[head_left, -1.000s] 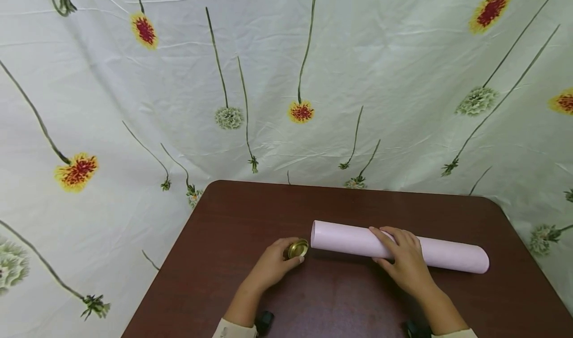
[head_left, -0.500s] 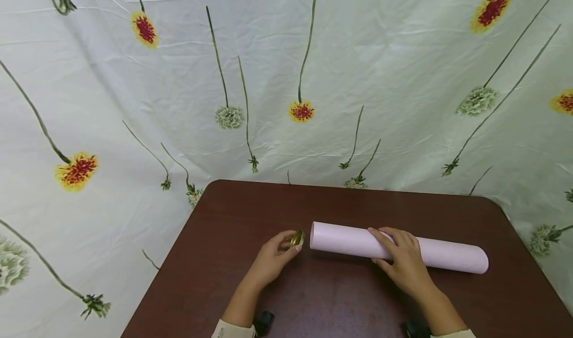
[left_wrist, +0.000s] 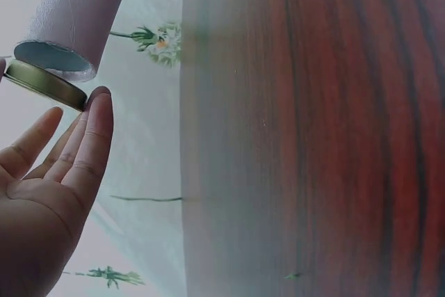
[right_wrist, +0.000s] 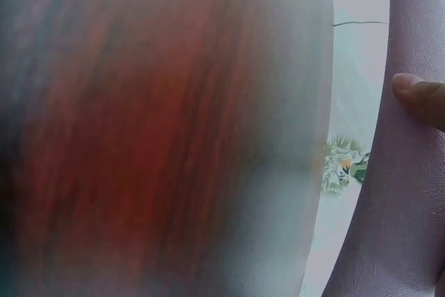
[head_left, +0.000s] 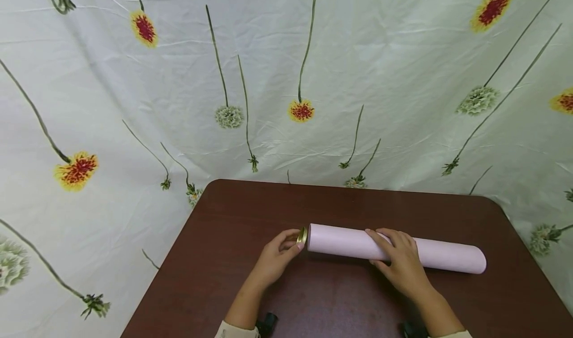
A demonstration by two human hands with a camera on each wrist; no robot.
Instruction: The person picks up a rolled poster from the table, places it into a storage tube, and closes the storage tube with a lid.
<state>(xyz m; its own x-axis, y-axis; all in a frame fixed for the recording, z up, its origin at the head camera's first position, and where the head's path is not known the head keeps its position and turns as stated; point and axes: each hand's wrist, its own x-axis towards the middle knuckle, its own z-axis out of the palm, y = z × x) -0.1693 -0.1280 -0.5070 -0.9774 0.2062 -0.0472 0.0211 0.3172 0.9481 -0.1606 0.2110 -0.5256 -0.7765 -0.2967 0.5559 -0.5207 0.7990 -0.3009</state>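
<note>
My left hand (head_left: 276,257) pinches a gold round lid (head_left: 302,236) by its edge, thumb on one side and fingers on the other. The lid stands on edge right at the open left end of a pale pink tube (head_left: 340,239). In the left wrist view the lid (left_wrist: 45,84) sits tilted just under the tube's hollow mouth (left_wrist: 52,57), a narrow gap showing at one side. My right hand (head_left: 400,261) grips the tube around its middle, fingers over the top and thumb on the near side. The right wrist view shows the thumb (right_wrist: 417,95) against the tube's textured surface.
A dark red-brown wooden table (head_left: 250,209) with rounded far corners lies under the hands. Behind it hangs a white cloth (head_left: 268,144) printed with flowers. Dark straps (head_left: 267,323) sit at the wrists, by the light sleeves.
The left hand has turned the lid from facing up to standing on edge and brought it to the tube's mouth. The tube has shifted slightly left with the right hand.
</note>
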